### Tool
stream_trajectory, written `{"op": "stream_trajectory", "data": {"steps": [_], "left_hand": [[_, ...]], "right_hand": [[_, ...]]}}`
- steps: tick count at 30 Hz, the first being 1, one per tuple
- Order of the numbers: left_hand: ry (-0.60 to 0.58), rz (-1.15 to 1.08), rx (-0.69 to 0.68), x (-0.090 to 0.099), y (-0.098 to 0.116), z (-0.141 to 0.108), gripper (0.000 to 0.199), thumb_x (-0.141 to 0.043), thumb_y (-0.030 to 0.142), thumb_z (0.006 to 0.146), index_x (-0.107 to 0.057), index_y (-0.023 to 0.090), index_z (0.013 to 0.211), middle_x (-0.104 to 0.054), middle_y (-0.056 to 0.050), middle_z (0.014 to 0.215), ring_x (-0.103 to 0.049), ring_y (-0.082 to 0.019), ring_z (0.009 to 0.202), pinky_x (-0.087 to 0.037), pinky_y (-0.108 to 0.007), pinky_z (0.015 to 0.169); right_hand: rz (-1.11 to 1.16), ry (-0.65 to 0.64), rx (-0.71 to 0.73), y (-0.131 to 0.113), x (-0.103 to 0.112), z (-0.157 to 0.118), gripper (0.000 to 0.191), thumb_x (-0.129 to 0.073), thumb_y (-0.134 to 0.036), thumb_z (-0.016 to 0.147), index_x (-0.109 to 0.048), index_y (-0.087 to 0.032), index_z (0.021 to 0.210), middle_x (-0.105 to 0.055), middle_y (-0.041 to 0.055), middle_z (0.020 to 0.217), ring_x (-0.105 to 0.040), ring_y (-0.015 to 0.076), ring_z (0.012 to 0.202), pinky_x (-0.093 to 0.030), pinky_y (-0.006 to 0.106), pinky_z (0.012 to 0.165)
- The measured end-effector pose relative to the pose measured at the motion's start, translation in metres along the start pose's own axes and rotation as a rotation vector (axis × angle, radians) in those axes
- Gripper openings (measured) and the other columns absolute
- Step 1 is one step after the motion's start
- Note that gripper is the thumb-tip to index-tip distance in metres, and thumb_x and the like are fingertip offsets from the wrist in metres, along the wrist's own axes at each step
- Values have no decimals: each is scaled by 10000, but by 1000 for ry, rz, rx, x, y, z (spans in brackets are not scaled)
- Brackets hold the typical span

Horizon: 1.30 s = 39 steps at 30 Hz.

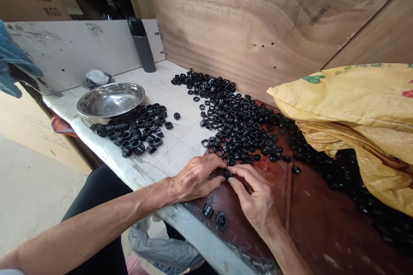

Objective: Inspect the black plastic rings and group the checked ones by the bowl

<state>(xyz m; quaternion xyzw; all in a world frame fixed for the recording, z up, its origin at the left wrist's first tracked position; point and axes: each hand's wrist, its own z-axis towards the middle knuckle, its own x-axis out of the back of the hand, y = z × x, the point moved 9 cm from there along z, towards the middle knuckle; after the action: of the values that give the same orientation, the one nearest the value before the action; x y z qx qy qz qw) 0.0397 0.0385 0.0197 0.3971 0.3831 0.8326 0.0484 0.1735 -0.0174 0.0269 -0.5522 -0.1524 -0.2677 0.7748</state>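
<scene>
My left hand (198, 179) and my right hand (253, 189) meet over the dark red sheet (271, 171) near the table's front edge. Between their fingertips is a small black plastic part (227, 174), pinched from both sides and mostly covered by the fingers. Just beyond my hands spreads a large heap of black plastic rings (240, 126). Closer to the edge, two loose black caps (221, 220) lie on the sheet. To the left sits a smaller pile of black plastic caps (142, 131).
A steel bowl (111, 99) stands behind the smaller pile, with a dark flask (142, 45) farther back. On the right, a yellow woven sack (348, 94) lies over more black parts (342, 176). A plywood panel (258, 17) closes off the back.
</scene>
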Motion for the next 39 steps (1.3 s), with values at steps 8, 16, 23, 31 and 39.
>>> {"op": "stream_trajectory", "data": {"steps": [8,16,23,31,39], "left_hand": [[-39,-553,355,-2,-18,-3,306,-744,278,874,-619,164,1129,-741,-38,935,-737,-168,849,-619,-306,793],[13,-471,129,9,-4,3,234,-755,280,889,-694,159,1080,-717,-83,1081,-718,-185,971,-608,-312,868],[31,-333,-154,13,16,2,230,-688,195,942,-667,169,1170,-718,-122,1108,-695,-208,1079,-588,-361,956],[67,-358,-180,15,18,3,243,-743,181,900,-693,157,1136,-733,-118,1073,-712,-203,1038,-602,-337,932],[108,-345,-243,17,18,-1,261,-731,129,900,-686,170,1154,-722,-122,1143,-708,-211,1088,-593,-347,961]], "right_hand": [[89,11,-125,10,-2,-9,136,-654,-276,950,-692,-239,1075,-742,30,950,-730,175,806,-596,254,726],[65,65,-117,7,2,-10,210,-656,-296,955,-673,-236,1156,-760,46,1002,-750,183,859,-607,259,759],[67,21,-118,-4,-2,-9,137,-595,-324,1000,-634,-210,1066,-706,-14,725,-697,132,596,-553,206,596],[21,7,-52,-10,0,-10,140,-585,-319,1001,-662,-211,1044,-745,8,772,-731,151,666,-557,221,647],[-97,-38,-16,-11,-6,-9,287,-471,-347,1053,-634,-199,868,-604,-38,525,-609,126,464,-446,227,530]]}}
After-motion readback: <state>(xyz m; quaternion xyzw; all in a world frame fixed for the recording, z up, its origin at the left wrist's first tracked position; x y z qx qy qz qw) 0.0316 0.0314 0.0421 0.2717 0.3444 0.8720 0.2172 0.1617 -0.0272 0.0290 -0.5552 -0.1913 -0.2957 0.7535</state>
